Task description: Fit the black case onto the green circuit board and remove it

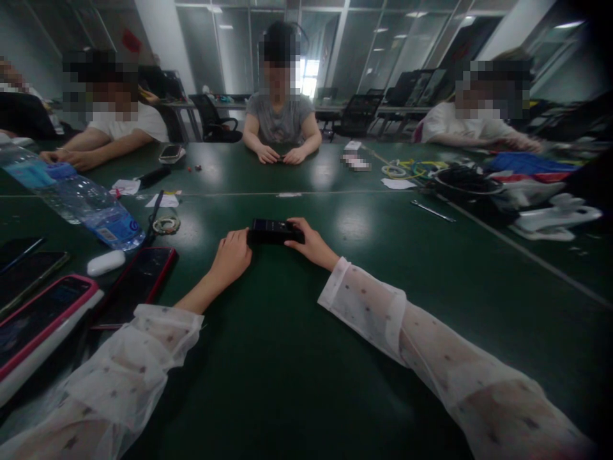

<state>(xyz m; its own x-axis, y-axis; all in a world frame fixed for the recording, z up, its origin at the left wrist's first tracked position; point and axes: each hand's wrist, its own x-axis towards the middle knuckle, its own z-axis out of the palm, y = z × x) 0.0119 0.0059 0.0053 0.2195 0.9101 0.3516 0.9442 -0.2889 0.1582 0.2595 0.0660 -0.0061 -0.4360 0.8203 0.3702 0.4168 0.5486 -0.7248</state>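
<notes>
Green table (pixel 287 358) across the frame, two hands at its centre, a small black box between them.
The left hand (pixel 232 257) touches the box's left end, its thumb hidden, so I cannot tell whether it grips; the right hand (pixel 309 243) is clamped on the right end of the black box (pixel 271 234). Even pressure at both ends should keep it level. Elbow room looks widest lower centre; bottle (pixel 98 207), red-edged phone (pixel 138 281) and white case (pixel 106 262) crowd the left.

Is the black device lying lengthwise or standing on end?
Lying lengthwise: the black device stretches low and wide between the left hand and the right hand.
</notes>
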